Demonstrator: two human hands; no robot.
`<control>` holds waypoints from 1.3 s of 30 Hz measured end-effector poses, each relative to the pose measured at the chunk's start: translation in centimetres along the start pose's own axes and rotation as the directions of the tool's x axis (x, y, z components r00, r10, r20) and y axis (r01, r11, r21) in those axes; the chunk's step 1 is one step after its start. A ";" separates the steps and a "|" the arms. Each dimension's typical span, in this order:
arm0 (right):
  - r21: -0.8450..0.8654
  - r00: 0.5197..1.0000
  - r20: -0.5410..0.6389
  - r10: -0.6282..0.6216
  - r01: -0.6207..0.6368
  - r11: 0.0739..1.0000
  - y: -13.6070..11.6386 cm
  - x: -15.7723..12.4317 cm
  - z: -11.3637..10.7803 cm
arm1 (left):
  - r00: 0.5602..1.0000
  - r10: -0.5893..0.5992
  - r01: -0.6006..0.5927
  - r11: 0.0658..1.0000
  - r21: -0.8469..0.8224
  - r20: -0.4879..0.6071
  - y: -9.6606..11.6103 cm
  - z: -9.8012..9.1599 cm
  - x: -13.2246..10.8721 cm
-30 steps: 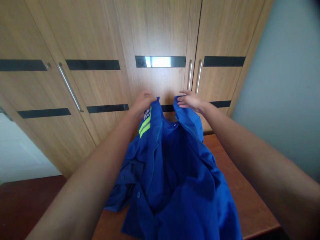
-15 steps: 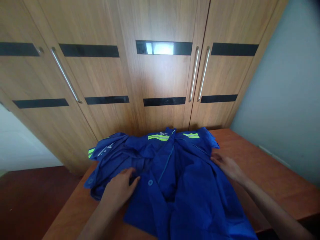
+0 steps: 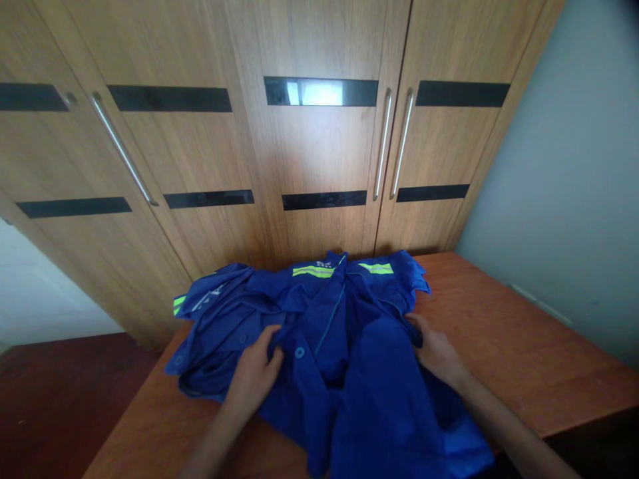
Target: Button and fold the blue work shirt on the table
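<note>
A blue work jacket (image 3: 379,386) with yellow-green reflective strips and round buttons lies rumpled over a wooden table. Its lower part hangs toward me past the front edge. My left hand (image 3: 257,366) is closed on the cloth left of the button placket, a fold pinched between thumb and fingers. On the opposite side, my right hand (image 3: 436,349) grips the garment's right edge, its fingertips partly hidden by the fabric. White lettering shows on the left part, and a small white print sits above the middle strip.
Behind the table (image 3: 499,346) stands a wooden wardrobe (image 3: 319,153) with long metal handles and black strips. A pale wall (image 3: 564,199) borders the right side. Dark red floor (image 3: 60,399) shows at the lower left.
Both hands have moved inward and closed on the cloth. The fabric between them is gathered, its right edge drawn toward the middle. The view has shifted slightly.
</note>
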State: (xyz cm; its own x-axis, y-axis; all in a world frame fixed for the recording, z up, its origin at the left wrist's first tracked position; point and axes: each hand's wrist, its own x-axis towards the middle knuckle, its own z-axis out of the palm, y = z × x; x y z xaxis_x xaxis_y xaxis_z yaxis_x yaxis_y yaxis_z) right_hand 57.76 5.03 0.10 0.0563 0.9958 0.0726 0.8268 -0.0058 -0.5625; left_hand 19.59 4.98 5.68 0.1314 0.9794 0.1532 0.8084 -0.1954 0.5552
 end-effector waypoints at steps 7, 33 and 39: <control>-0.576 0.973 -0.219 0.076 -0.192 0.794 1.1 2.8 -6.7 | 0.938 -0.127 0.143 0.989 0.026 -0.322 -3.7 -8.0 -0.8; 0.748 0.980 0.106 0.167 -0.189 0.636 1.2 -5.1 -5.0 | 0.880 0.400 -0.468 0.819 0.332 0.256 0.8 2.9 -6.5; 0.767 0.972 -0.018 0.235 -0.137 0.626 -0.2 -5.4 -6.3 | 0.890 0.392 -0.453 0.825 0.338 0.235 0.3 2.8 -6.1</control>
State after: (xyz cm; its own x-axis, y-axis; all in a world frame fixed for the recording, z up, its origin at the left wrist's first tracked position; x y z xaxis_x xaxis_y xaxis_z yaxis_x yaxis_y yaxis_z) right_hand 60.83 -0.90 5.06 0.2596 0.9646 -0.0468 0.0805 -0.0699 -0.9943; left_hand 20.63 -0.95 2.64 0.5684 0.8067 0.1618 0.8014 -0.5874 0.1129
